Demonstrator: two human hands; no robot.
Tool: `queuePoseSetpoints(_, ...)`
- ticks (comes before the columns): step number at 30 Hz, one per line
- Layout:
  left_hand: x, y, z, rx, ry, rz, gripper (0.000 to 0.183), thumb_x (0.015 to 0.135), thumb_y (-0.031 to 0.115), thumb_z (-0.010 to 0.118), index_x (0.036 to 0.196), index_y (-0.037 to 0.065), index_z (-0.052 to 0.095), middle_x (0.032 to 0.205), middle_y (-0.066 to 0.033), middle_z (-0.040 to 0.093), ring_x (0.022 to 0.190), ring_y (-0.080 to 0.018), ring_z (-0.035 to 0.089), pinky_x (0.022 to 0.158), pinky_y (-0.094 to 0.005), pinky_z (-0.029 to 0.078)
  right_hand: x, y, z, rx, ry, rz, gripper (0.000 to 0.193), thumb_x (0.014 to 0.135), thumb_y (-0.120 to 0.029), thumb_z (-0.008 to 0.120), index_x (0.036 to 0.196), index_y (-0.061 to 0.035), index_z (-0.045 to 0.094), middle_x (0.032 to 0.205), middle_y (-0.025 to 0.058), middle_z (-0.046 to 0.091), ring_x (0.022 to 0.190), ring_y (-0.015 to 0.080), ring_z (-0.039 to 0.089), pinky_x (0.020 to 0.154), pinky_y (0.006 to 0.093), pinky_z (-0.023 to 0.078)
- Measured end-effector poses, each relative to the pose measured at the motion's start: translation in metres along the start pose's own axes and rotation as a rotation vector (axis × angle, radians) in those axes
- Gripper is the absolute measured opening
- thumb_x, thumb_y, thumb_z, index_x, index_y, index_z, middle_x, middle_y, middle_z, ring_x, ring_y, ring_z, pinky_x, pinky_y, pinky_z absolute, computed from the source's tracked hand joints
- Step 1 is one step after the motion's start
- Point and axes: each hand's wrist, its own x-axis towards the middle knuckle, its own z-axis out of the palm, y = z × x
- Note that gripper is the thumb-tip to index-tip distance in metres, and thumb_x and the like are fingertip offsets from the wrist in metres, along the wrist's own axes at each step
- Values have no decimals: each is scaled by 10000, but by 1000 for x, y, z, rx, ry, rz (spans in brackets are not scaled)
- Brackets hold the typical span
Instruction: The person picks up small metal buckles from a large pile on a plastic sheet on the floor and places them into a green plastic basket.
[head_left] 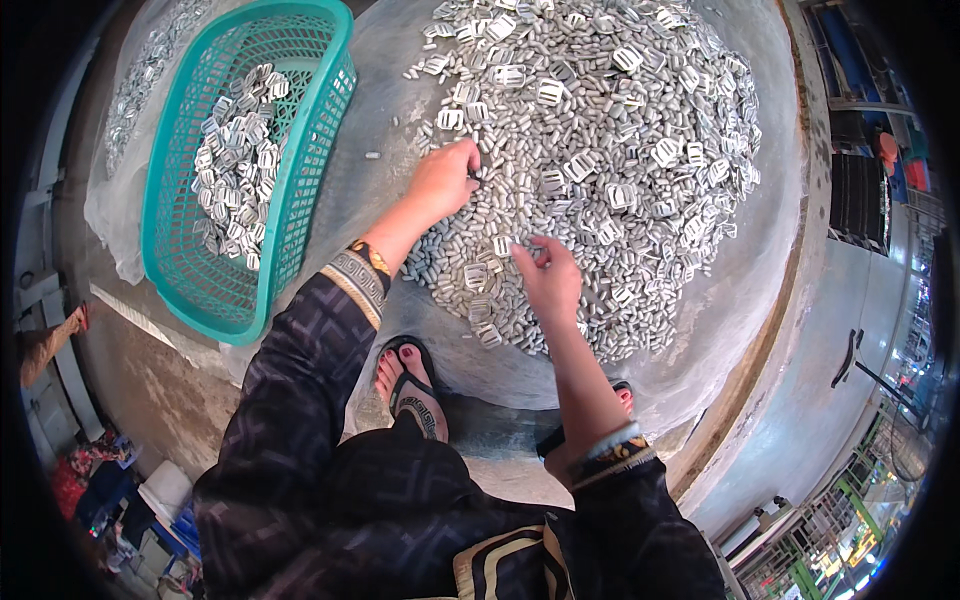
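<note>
A broad heap of small grey metal pellets (510, 185) is spread out in front of me, with flat slotted metal buckles (580, 166) scattered through it. My left hand (443, 184) is at the heap's left edge, its fingers curled together. Whatever is between those fingertips is too small and hidden to name. Nearer to me, my right hand (553, 283) hovers over the pellets with thumb and fingers apart. A pale buckle (502, 246) lies beside its fingertips. Left of the heap stands a teal plastic basket (335, 70) with a pile of similar buckles (240, 165) inside.
Translucent plastic sheeting (745, 290) lies under the heap. Darker grey pellets (425, 258) sit by my left wrist. My sandalled foot (412, 385) is close to the near edge. Another heap (145, 90) shows at far left, and another person's hand (77, 320) at the left rim.
</note>
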Motion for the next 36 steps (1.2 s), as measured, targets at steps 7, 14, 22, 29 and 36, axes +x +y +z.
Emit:
queuePoseSetpoints(7, -50, -5, 4, -545, -196, 123, 176, 697, -84, 523, 824, 37, 538, 772, -55, 514, 709, -186, 524, 659, -301, 444, 10, 6, 1, 326, -97, 71, 155, 675, -64, 659, 691, -14, 514, 659, 69, 544, 607, 163, 522, 583, 301, 424)
queuePoseSetpoints(14, -72, 13, 12, 13, -216, 369, 153, 741, 41, 656, 866, 59, 569, 928, -95, 505, 850, -286, 550, 739, -375, 454, -36, 11, -16, 388, -287, 6, 118, 689, 6, 581, 755, -51, 502, 655, 72, 550, 621, 163, 548, 591, 295, 452)
queuePoseSetpoints(22, -67, 0, -14, -428, -152, 171, 163, 788, 79, 666, 834, 50, 512, 750, -19, 469, 708, -137, 478, 662, -280, 403, -57, -7, -1, -39, -333, -253, 175, 691, -94, 676, 826, -59, 570, 841, 104, 557, 731, 280, 603, 600, 397, 475)
queuePoseSetpoints(29, -83, -25, -9, -1114, -293, -72, 125, 753, 61, 571, 757, 83, 449, 736, 24, 448, 692, -77, 434, 626, -237, 370, -18, 47, -61, 1083, -252, 431, 136, 636, 41, 466, 728, -58, 483, 770, 121, 612, 770, 253, 625, 598, 368, 527)
queuePoseSetpoints(36, -89, -42, -1, -1156, -198, -119, 125, 705, 94, 532, 739, 86, 413, 774, -37, 497, 768, -166, 498, 726, -262, 408, -13, 111, -94, -249, 242, 272, 378, 728, -309, 740, 1006, -83, 619, 624, 96, 529, 587, 217, 542, 580, 372, 447)
